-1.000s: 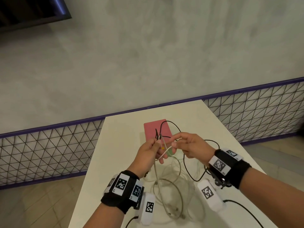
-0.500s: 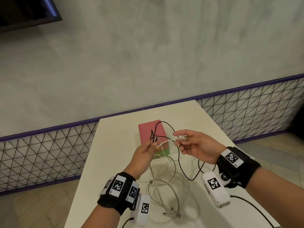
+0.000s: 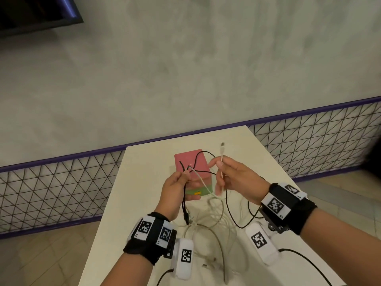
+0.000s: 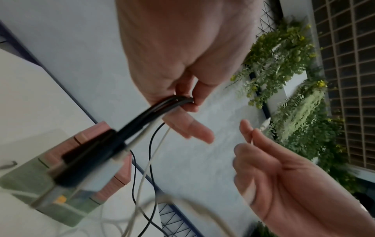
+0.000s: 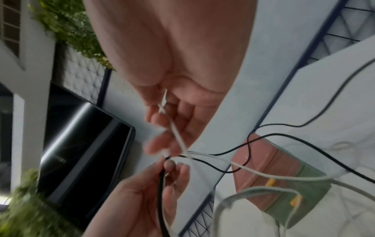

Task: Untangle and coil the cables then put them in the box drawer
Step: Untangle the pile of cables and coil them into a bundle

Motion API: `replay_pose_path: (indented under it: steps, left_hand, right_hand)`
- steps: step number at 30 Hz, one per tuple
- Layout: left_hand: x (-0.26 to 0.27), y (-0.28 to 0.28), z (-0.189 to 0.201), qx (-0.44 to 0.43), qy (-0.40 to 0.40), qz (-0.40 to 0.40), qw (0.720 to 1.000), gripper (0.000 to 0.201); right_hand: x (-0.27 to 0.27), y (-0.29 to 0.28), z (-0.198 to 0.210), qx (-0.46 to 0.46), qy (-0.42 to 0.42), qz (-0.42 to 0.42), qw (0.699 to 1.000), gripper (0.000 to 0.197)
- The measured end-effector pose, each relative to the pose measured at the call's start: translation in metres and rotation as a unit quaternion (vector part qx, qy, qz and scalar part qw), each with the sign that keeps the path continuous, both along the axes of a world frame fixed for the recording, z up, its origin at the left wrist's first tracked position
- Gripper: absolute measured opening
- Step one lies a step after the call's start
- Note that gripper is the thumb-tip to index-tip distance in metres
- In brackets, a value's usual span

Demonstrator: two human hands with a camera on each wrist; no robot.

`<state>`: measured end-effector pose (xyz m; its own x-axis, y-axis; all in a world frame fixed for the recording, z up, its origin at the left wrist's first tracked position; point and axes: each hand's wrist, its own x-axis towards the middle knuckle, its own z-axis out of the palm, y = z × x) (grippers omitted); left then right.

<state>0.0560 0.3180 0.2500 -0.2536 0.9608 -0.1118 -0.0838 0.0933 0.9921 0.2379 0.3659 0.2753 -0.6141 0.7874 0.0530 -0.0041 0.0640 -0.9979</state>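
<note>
Since a second ago, the right hand (image 3: 237,178) has drawn the white cable's (image 3: 203,182) plug end up and clear, so the connector (image 3: 222,148) now stands above its fingertips instead of lying tucked between the two hands. That hand pinches the white cable just below the connector, thumb against forefinger, the other fingers loosely curled. The left hand (image 3: 175,189), just beside it, pinches a bunch of black cable (image 3: 199,159) strands together with the white one; the left wrist view shows several black strands gathered under its thumb. From this pinch a black plug end hangs down below the left hand, and a black loop arches up between the hands. Slack white and black cable lies in loose tangled loops on the white table (image 3: 144,162), under and between the wrists. Beyond the hands sits the box drawer (image 3: 190,159), pink above and green below with orange tabs, partly hidden behind the left fingers.
</note>
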Motion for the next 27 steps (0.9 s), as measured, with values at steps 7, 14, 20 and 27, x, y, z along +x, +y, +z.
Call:
replay_pose_path:
  steps: [7,14,20,27]
  left_hand:
    - [-0.001,-0.001,0.005,-0.007,-0.012,-0.029,0.999,0.029]
    - [0.005,-0.005,0.004,-0.044,0.034,-0.096,0.994,0.027]
    - [0.018,-0.003,0.004,-0.068,0.091,-0.082,0.99,0.024]
    - [0.002,-0.01,0.005,-0.072,0.085,-0.065,0.992,0.029]
  right_hand:
    - [-0.005,-0.014,0.005,0.252,-0.314,0.07,0.912,0.025]
    - [-0.015,-0.009,0.002,0.347,-0.317,0.106,0.876,0.012]
    - [-0.028,-0.014,0.002,0.282,-0.286,0.055,0.914,0.017]
    - [0.015,0.002,-0.019,0.071,-0.196,0.061,0.976,0.009]
